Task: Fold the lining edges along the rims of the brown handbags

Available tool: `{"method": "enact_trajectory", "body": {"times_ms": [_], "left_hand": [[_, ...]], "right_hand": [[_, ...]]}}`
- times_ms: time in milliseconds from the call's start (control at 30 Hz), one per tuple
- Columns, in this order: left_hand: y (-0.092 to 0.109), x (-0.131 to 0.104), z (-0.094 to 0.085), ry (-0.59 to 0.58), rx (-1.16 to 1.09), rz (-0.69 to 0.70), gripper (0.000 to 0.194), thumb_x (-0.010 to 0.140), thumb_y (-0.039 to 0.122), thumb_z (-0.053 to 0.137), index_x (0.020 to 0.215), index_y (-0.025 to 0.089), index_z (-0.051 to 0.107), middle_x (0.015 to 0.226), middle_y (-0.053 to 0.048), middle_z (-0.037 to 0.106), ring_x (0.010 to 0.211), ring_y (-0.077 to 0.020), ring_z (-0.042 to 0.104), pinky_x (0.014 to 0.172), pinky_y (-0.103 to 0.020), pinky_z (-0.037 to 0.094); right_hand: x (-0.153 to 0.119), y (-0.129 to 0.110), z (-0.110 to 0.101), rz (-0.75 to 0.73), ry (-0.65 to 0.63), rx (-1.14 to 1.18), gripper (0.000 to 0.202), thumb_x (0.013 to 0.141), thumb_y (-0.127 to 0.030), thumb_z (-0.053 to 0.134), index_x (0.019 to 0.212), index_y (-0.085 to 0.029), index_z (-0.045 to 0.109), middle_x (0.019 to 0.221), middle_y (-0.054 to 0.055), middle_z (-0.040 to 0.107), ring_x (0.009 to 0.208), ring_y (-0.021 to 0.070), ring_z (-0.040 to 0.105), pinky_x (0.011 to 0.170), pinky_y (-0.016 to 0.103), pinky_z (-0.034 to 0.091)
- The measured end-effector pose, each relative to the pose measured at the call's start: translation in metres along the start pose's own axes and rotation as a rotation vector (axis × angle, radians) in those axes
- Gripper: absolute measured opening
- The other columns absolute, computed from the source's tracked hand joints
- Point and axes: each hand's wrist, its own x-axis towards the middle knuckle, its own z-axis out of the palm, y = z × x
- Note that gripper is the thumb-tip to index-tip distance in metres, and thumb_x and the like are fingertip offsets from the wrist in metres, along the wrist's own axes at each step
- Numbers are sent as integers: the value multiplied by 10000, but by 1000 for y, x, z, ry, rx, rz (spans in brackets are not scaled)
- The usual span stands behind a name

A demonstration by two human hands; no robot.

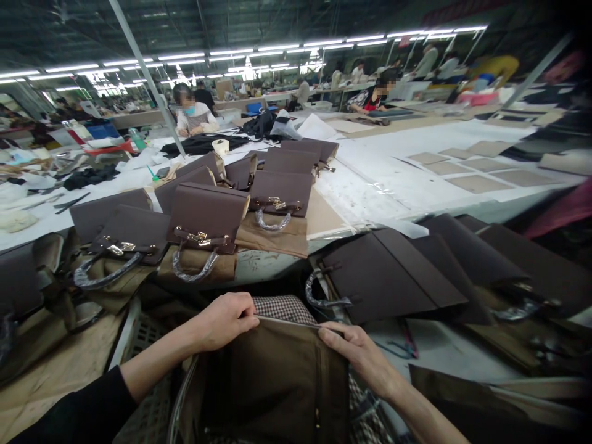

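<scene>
Left hand [226, 320] and right hand [354, 344] pinch the upper edge of a brown cloth panel [277, 379] at six o'clock; it looks soft, light, probably best gripped near both corners.

rows of white strip lights [231, 52] glow beneath the dark ceiling [268, 24] of a wide workshop hall, with bright patches showing at its far end. a pale slanting pole [147, 77] rises at left, a second pole [539, 73] at right. a broad white-topped table [365, 185], scuffed in places, spans the middle, with long work surfaces [356, 87] ranged behind it.
</scene>
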Motion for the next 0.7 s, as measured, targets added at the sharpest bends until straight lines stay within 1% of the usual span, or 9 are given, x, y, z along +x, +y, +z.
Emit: {"method": "enact_trajectory", "body": {"times_ms": [267, 400, 467, 533, 600, 633, 700], "left_hand": [[5, 3, 1, 50, 22, -40, 247, 808, 327, 591, 621, 175, 537, 683, 14, 592, 644, -130, 515, 594, -249, 320], [5, 3, 2, 54, 4, -72, 266, 798, 365, 601, 616, 174, 565, 648, 15, 603, 629, -134, 518, 579, -251, 320], [4, 3, 3, 53, -16, -85, 267, 794, 377, 607, 626, 172, 581, 655, 13, 615, 639, -138, 532, 583, -251, 327], [4, 3, 4, 54, -31, -99, 260, 792, 380, 611, 638, 171, 594, 658, 11, 619, 643, -141, 539, 583, -252, 329], [4, 3, 4, 55, -37, -113, 249, 791, 375, 613, 648, 172, 601, 652, 12, 614, 639, -141, 536, 577, -253, 325], [5, 3, 4, 60, -36, -114, 246, 793, 372, 613, 649, 172, 602, 651, 13, 611, 637, -140, 533, 576, -253, 323], [7, 3, 4, 65, -29, -101, 243, 798, 364, 608, 648, 174, 601, 662, 13, 611, 641, -139, 532, 579, -254, 321]], "right_hand": [[-6, 0, -1, 4, -3, -15, 346, 904, -500, 557, 938, -186, 700, 903, 24, 687, 938, 260, 601, 786, 313, 430], [-9, -4, -1, 15, -15, -14, 357, 896, -503, 568, 1008, -193, 705, 921, 25, 702, 926, 254, 607, 783, 314, 441], [-8, -10, -4, 11, -56, -42, 355, 903, -498, 557, 988, -189, 707, 890, 18, 701, 861, 229, 608, 737, 299, 442], [-4, -19, -9, -3, -113, -150, 375, 914, -501, 530, 895, -174, 712, 796, 7, 684, 736, 192, 587, 644, 278, 420], [2, -30, -15, -45, -158, -333, 414, 924, -505, 498, 831, -166, 717, 724, 1, 666, 646, 169, 555, 584, 269, 393], [6, -36, -17, -79, -172, -439, 418, 930, -498, 485, 829, -169, 722, 713, 2, 667, 635, 169, 556, 583, 270, 394], [14, -45, -15, -163, -176, -663, 382, 945, -457, 469, 874, -189, 730, 741, 9, 690, 671, 184, 591, 631, 274, 415]]}}
